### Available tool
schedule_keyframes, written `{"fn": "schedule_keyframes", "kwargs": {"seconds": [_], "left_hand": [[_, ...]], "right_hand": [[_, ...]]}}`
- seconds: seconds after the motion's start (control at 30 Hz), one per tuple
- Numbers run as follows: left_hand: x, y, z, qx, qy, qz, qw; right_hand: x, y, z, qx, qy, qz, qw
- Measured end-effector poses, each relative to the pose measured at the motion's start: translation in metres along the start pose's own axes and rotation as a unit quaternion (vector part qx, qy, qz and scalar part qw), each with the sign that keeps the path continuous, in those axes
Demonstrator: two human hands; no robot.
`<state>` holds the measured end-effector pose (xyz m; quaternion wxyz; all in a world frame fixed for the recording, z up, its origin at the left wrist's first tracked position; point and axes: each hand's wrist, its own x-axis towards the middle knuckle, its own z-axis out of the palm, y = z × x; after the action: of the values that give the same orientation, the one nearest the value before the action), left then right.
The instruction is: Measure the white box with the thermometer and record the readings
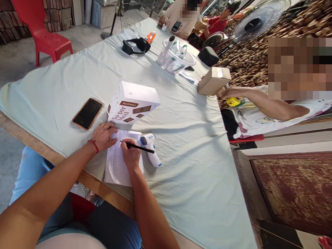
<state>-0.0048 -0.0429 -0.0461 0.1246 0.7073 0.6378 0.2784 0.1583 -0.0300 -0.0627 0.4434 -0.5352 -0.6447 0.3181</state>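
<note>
My right hand (pixel 131 153) grips a black pen (pixel 141 148), its tip down on a white sheet of paper (pixel 118 173) covered with rows of small handwriting. My left hand (pixel 104 135) lies flat with fingers stretched out over the paper's upper left edge. Just beyond the paper stands a white box (pixel 138 91) with brown print reading "Super Meal". To the right of my writing hand lies a white and blue infrared thermometer (pixel 153 157). A smartphone (pixel 87 114) in an orange-edged case rests left of the box.
Farther along the cloth-covered table (pixel 181 186) are a black headset-like strap (pixel 133 46), a plastic basket (pixel 178 65) of bottles and a cardboard box (pixel 214 82). At the right, a person's hand is by a yellow tape measure (pixel 235 101). A red chair (pixel 49 38) stands back left.
</note>
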Motion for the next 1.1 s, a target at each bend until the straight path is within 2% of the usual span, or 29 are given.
{"fn": "schedule_keyframes", "kwargs": {"seconds": [0.43,0.6,1.1], "left_hand": [[0.0003,-0.0006,-0.0004,0.008,-0.007,0.003,1.000],[0.0002,0.0011,-0.0029,0.004,-0.010,0.001,1.000],[-0.0004,-0.0006,0.0002,-0.017,0.002,-0.002,1.000]], "right_hand": [[0.0006,-0.0002,-0.0007,0.001,0.002,0.005,1.000],[-0.0007,-0.0012,-0.0020,-0.001,0.022,0.007,1.000],[0.0002,-0.0027,-0.0020,-0.012,0.005,0.012,1.000]]}}
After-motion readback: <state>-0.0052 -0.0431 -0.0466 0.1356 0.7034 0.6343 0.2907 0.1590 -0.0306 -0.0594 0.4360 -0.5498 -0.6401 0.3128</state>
